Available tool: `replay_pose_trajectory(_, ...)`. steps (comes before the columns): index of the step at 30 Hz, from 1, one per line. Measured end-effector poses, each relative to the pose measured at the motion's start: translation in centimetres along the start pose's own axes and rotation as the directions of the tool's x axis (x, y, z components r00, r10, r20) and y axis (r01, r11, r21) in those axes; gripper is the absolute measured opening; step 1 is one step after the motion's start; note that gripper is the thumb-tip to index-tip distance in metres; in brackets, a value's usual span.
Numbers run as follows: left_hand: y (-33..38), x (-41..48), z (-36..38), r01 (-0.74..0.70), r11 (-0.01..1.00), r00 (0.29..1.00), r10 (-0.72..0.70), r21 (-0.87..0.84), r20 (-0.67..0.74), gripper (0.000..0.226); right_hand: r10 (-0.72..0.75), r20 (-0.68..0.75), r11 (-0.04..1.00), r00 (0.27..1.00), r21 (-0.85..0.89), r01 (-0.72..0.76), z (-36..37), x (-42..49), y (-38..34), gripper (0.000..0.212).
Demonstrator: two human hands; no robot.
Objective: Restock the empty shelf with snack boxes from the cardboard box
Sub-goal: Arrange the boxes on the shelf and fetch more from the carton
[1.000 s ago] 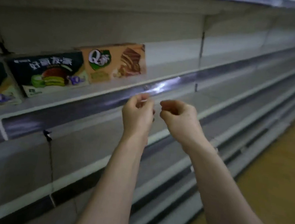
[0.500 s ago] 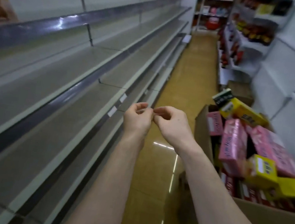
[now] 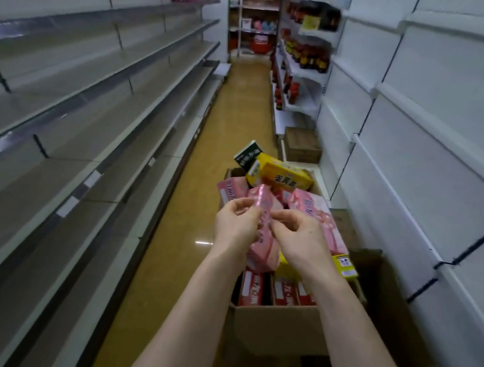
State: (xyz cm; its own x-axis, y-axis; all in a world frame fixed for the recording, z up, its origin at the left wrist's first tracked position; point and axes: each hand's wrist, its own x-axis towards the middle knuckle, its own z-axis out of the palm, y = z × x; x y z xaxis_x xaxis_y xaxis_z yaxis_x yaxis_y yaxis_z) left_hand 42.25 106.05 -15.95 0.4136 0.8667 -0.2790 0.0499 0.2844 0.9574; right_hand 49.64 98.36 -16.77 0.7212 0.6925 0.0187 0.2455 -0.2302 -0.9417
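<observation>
An open cardboard box (image 3: pixel 278 325) stands on the aisle floor, full of snack boxes: a yellow box (image 3: pixel 281 177) on top at the far end, pink boxes (image 3: pixel 321 220) in the middle and red boxes (image 3: pixel 252 288) at the near end. One pink box (image 3: pixel 264 251) stands upright in it. My left hand (image 3: pixel 237 225) and my right hand (image 3: pixel 298 239) hover side by side in front of that box, fingers curled and fingertips pinched close together, not wrapped around it. The long empty shelves (image 3: pixel 59 118) run along the left.
White shelving (image 3: pixel 418 174) lines the right side, close to the cardboard box. A brown crate (image 3: pixel 302 145) sits on the floor beyond the box. Bottles (image 3: pixel 308 57) fill shelves farther down on the right. The yellow floor (image 3: pixel 201 208) runs between the two shelf rows.
My view has swung right from the shelf with three placed snack boxes to the aisle and the cardboard box. Both hands kept their pinched pose and are over the box now.
</observation>
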Motion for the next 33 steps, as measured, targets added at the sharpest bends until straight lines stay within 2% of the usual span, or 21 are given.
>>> replay_pose_trajectory(7, 0.1, 1.2, 6.2, 0.043, 0.997, 0.999, -0.042, -0.064, 0.011, 0.023, 0.031, 0.009, 0.999, 0.999, 0.014, -0.032, -5.7, 3.4, 2.1, 0.020)
replay_pose_trajectory(12, -0.7, 3.9, 6.3, 0.101, 0.994, 0.993, -0.103, -0.046, -0.061, 0.019, 0.094, -0.013, 0.995, 0.996, 0.027, -0.093, -7.0, 6.1, 4.0, 0.017)
replay_pose_trajectory(18, -3.1, 9.2, 6.2, 0.208, 0.978, 0.973, -0.205, 0.012, -0.109, 0.017, 0.241, -0.050, 0.970, 0.969, 0.031, -0.240, -6.8, 9.7, 6.9, 0.017)
replay_pose_trajectory(22, -4.1, 11.9, 7.8, 0.237, 0.966, 0.971, -0.234, 0.102, -0.038, 0.028, 0.326, -0.044, 0.942, 0.944, -0.068, -0.329, -5.8, 11.8, 9.0, 0.024)
replay_pose_trajectory(27, -7.0, 14.0, 9.6, 0.290, 0.902, 0.933, -0.341, 0.321, 0.113, 0.050, 0.500, 0.039, 0.846, 0.865, -0.236, -0.479, -4.0, 13.0, 11.9, 0.045)
replay_pose_trajectory(30, -9.9, 14.5, 10.3, 0.280, 0.822, 0.897, -0.409, 0.496, 0.170, 0.073, 0.548, 0.061, 0.813, 0.835, -0.272, -0.514, -3.3, 12.8, 13.5, 0.033)
replay_pose_trajectory(33, -12.1, 14.7, 10.9, 0.293, 0.772, 0.876, -0.453, 0.564, 0.166, 0.080, 0.554, 0.046, 0.806, 0.831, -0.277, -0.522, -2.8, 12.6, 14.5, 0.022)
